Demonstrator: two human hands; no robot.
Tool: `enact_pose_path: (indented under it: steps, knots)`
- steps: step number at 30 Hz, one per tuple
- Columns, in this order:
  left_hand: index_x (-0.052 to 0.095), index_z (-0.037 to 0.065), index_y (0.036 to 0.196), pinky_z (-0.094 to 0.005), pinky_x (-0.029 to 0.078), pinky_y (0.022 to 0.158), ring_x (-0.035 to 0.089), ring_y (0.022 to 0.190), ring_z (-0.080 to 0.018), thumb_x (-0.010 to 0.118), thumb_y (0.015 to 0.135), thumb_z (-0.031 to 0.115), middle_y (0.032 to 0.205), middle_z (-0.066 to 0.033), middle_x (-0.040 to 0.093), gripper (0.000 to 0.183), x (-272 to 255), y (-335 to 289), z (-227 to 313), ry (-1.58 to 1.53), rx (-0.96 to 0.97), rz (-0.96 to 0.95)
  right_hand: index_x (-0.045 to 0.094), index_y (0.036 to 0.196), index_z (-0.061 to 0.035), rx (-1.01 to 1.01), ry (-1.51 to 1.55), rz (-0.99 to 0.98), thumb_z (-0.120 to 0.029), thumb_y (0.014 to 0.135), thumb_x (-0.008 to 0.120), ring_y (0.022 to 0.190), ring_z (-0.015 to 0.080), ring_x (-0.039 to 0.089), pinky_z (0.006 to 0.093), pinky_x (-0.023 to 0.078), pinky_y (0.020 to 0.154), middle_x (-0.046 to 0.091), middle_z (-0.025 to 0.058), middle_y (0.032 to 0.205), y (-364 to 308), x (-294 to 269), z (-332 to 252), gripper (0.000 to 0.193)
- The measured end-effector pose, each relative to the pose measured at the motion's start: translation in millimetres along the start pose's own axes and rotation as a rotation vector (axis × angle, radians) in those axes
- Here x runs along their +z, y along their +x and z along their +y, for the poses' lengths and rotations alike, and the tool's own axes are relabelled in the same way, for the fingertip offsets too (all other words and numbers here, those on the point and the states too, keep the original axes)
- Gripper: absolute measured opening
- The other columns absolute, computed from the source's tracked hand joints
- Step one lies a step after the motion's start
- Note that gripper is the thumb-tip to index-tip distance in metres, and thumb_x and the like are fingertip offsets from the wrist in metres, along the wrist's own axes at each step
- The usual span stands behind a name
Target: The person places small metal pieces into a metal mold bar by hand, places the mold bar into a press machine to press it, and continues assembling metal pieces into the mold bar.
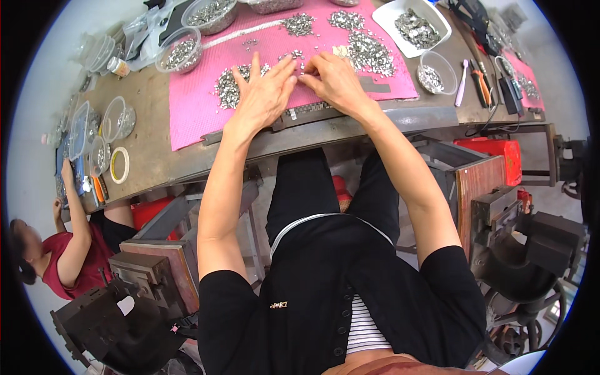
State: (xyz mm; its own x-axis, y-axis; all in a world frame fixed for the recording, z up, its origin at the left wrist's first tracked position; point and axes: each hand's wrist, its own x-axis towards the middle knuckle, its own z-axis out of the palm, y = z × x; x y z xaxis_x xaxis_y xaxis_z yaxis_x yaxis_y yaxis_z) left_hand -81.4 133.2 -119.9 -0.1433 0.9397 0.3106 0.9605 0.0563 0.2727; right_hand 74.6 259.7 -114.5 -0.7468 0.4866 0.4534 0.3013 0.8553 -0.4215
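Note:
My left hand (265, 94) lies over a pile of small silvery metal pieces (226, 92) on the pink mat (187, 122), its fingers spread. Close to its right, my right hand (335, 82) has thumb and fingers drawn together; whatever they pinch is too small to make out. Below both hands, a long metal strip with a row of small pieces (309, 112) runs along the mat's near edge. A larger heap of metal pieces (372, 55) sits beyond my right hand, and a flat grey plate (377, 86) lies beside that hand.
Tubs of metal pieces stand around the mat: a round one (181, 53), a white tray (405, 28) and a small cup (435, 76). Pliers (480, 87) and a pink-handled tool (462, 84) lie at right. A co-worker (75, 250) sits at far left.

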Motion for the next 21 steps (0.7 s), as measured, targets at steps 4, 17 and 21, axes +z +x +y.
enact_pose_path:
  steps: [4,17,21]
  knots:
    - [0.062,0.014,0.138,-0.0837,0.008,0.107,0.03,0.146,-0.0491,0.049,0.105,0.032,0.151,0.0016,0.053,0.04,-10,-21,6,-0.042,0.023,-0.041,0.068,0.091,-0.0038,-0.002,-0.087,-0.016,-0.02,0.087,0.073,0.085,0.0318,0.065,0.0433,0.045,0.08,0.066,0.0107,0.089,3,9,2,0.018]
    - [0.076,0.016,0.098,-0.0493,0.029,0.103,0.058,0.098,-0.0221,0.073,0.088,0.02,0.089,0.0011,0.07,0.012,-11,-13,6,-0.162,-0.037,0.303,0.068,0.093,-0.0013,-0.15,0.152,0.025,-0.009,0.091,0.066,0.084,0.0299,0.063,0.039,0.046,0.078,0.063,0.0108,0.088,-29,-19,-12,0.008]
    - [0.074,0.015,0.092,-0.0542,0.028,0.102,0.057,0.098,-0.0239,0.076,0.085,0.023,0.088,0.0011,0.067,0.01,1,-1,1,-0.094,-0.009,0.269,0.068,0.093,-0.0024,-0.165,0.183,0.034,-0.007,0.09,0.068,0.082,0.0289,0.062,0.0388,0.045,0.077,0.063,0.0096,0.086,-41,-22,-23,0.006]
